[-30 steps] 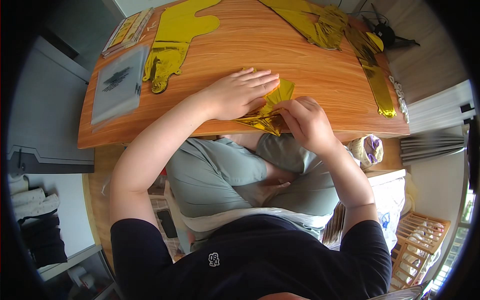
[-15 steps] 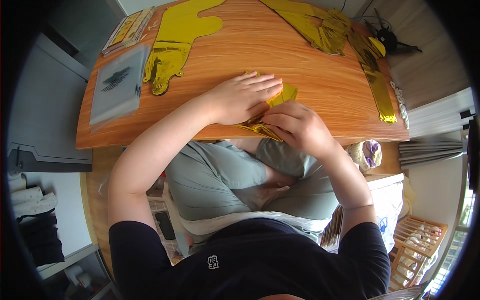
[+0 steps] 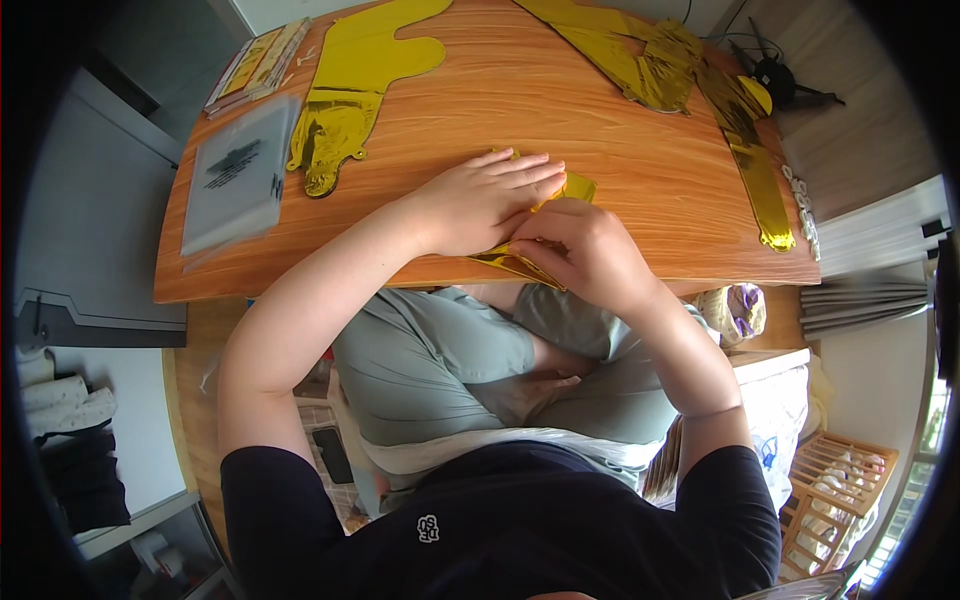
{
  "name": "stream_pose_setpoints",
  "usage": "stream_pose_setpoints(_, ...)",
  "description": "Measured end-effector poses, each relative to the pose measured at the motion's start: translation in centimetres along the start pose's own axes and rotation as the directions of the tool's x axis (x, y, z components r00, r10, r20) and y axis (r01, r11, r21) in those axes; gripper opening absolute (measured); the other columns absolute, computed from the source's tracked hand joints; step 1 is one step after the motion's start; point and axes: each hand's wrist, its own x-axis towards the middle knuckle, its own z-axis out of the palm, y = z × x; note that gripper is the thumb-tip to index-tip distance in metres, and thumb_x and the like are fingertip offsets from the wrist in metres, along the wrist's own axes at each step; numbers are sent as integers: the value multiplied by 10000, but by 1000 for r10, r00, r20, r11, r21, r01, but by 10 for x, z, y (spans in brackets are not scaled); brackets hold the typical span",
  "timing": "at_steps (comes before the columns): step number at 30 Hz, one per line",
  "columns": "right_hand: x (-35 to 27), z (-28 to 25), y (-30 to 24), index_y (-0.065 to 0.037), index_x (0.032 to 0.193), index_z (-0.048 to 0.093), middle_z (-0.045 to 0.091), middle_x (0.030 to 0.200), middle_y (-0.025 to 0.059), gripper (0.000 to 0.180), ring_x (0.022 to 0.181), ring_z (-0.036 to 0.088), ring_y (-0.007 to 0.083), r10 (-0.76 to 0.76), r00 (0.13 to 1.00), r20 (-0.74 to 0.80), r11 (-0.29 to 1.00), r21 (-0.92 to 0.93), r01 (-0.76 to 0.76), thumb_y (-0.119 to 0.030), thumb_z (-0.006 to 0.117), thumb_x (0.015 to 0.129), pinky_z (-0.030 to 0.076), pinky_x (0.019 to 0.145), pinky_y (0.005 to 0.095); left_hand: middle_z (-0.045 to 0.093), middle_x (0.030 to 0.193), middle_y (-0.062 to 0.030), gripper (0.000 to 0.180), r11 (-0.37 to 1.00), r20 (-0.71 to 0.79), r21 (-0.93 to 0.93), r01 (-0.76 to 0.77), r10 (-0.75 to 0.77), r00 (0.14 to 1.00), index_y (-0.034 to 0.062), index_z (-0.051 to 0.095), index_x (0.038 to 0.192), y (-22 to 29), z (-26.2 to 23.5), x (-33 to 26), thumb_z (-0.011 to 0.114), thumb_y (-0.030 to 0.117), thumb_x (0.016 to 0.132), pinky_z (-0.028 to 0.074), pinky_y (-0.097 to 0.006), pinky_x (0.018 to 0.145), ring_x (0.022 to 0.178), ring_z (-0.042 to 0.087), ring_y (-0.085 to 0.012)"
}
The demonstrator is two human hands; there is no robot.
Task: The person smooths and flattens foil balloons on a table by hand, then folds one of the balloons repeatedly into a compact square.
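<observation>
Under my left hand [image 3: 482,206] lies a shiny gold foil sheet [image 3: 580,188], folded, at the near edge of the wooden table. It looks like a flat, uninflated foil balloon. My left hand presses it down with the palm flat and the fingers stretched out. Close beside it, my right hand [image 3: 592,252] pinches the foil's near part between thumb and fingers. A creased flap of foil shows below both hands, over the table edge. Most of the sheet is hidden by my hands.
Another flat gold foil balloon [image 3: 350,75] lies at the far left of the table [image 3: 460,110], with more gold foil [image 3: 640,65] at the far right. Along the left side are a clear plastic bag [image 3: 232,190] and a stack of books [image 3: 256,66]. Small white pieces [image 3: 802,212] line the right edge.
My right hand has moved slightly left and nearer to me, its fingers closing in toward my left hand on the foil. My left hand stays pressed in place.
</observation>
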Motion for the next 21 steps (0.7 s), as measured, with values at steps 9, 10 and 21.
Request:
stream_pose_setpoints(9, 15, -4, 4, -10, 957, 731, 714, 929, 127, 123, 850, 675, 307, 90, 988, 125, 993, 62, -99, -124, 739, 912, 542, 790, 385, 281, 1715, -123, 741, 604, -3, -794, 65, -111, 994, 188, 196, 1684, -17, -12, -1, 525, 32, 1039, 152, -464, 1307, 1576, 276, -284)
stream_pose_setpoints(10, 15, -3, 6, -25, 967, 735, 704, 948, 128, 136, 885, 673, 318, 68, 993, 98, 997, 41, -73, -154, 731, 922, 540, 801, 401, 281, 1720, -93, 692, 564, -81, -825, 9, -135, 988, 193, 257, 1671, -15, -17, -1, 512, 39, 1047, 157, -458, 1304, 1573, 287, -257)
stream_pose_setpoints(21, 18, -3, 10, -22, 943, 739, 676, 958, 133, 166, 901, 658, 336, 77, 993, 94, 993, 78, -84, -187, 737, 919, 538, 797, 418, 758, 1087, 4, 146, 937, -333, -28, 348, -338, 881, 156, 792, 1048, 50, -34, -98, 762, 180, 908, 257, -584, 1248, 1078, 704, -214)
